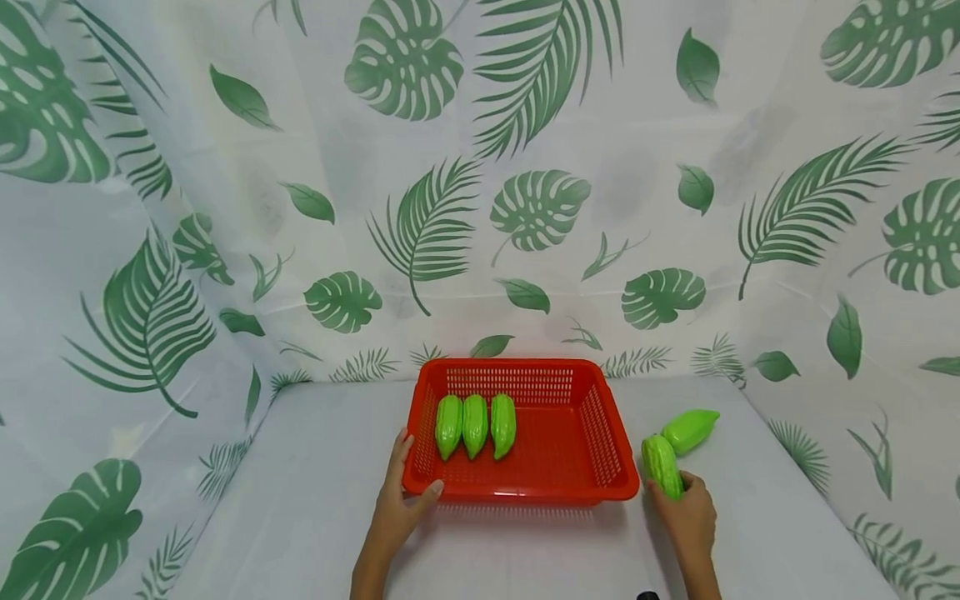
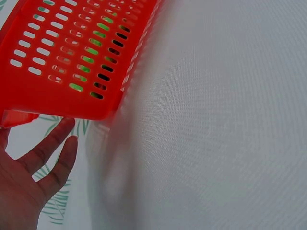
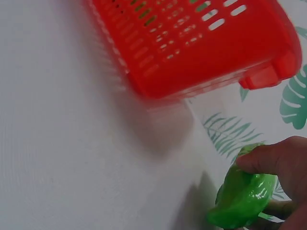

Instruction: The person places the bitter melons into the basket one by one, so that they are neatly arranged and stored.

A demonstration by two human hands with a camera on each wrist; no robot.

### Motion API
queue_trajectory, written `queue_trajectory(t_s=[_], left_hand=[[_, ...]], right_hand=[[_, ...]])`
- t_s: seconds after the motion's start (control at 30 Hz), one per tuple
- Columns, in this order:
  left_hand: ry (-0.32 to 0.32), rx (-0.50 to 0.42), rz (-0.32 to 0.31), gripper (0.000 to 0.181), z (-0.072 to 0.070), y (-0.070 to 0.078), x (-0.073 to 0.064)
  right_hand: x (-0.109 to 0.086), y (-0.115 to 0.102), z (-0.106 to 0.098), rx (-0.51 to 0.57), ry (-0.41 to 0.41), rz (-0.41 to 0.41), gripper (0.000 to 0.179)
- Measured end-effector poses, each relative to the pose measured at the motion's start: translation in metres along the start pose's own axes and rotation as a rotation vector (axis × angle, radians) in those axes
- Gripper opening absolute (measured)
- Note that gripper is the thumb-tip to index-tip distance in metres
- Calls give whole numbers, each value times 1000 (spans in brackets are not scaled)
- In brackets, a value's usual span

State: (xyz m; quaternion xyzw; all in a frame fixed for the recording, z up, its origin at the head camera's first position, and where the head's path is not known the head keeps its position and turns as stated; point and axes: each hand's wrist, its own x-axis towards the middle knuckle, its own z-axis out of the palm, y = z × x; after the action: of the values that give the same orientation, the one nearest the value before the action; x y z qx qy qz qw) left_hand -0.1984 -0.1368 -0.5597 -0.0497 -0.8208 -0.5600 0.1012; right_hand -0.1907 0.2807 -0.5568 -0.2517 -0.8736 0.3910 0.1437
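Note:
A red plastic basket (image 1: 525, 493) with slotted walls holds three glossy green ridged gourds, among them a leftmost gourd (image 1: 449, 427), lined up in its left half. My left hand (image 1: 401, 508) touches the basket's front left corner, thumb at the front rim. In the left wrist view its fingers (image 2: 62, 165) extend straight and spread beside the basket wall. To the right of the basket, my right hand (image 1: 688, 518) grips another green ridged gourd (image 3: 244, 196) between thumb and fingers. A pointed green gourd (image 1: 692, 430) lies just behind the held one.
A pale cloth covers the table (image 1: 315, 483), with leaf-printed sheets (image 1: 525, 125) rising at the back and both sides. A small black object (image 1: 647, 595) shows at the bottom edge, near my right forearm.

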Motion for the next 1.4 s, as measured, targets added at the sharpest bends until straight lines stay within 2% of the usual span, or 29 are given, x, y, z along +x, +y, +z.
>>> queue_trajectory(t_s=[0.23,0.47,0.7,0.8,1.0,1.23,1.4], left_hand=[[-3,-12,-9,87,-1,1,0],[2,-18,-11,87,0,0,0],[3,-12,-9,86,0,-1,-3],[3,-9,-11,87,0,-1,-4],[-2,-21,-9,87,0,0,-3],[4,-11,-7,89,1,0,0],[3,-17,4,87,1,-1,0]], right_hand=[[-5,-8,-12,167,-14,60,75],[2,-14,-21,286,-50,110,89],[6,-18,-27,601,-163,184,94],[6,-21,-29,681,-189,200,89],[7,-25,-31,720,-212,215,80],[6,-28,-33,765,-226,174,70],[7,-33,-37,817,-243,181,65]])
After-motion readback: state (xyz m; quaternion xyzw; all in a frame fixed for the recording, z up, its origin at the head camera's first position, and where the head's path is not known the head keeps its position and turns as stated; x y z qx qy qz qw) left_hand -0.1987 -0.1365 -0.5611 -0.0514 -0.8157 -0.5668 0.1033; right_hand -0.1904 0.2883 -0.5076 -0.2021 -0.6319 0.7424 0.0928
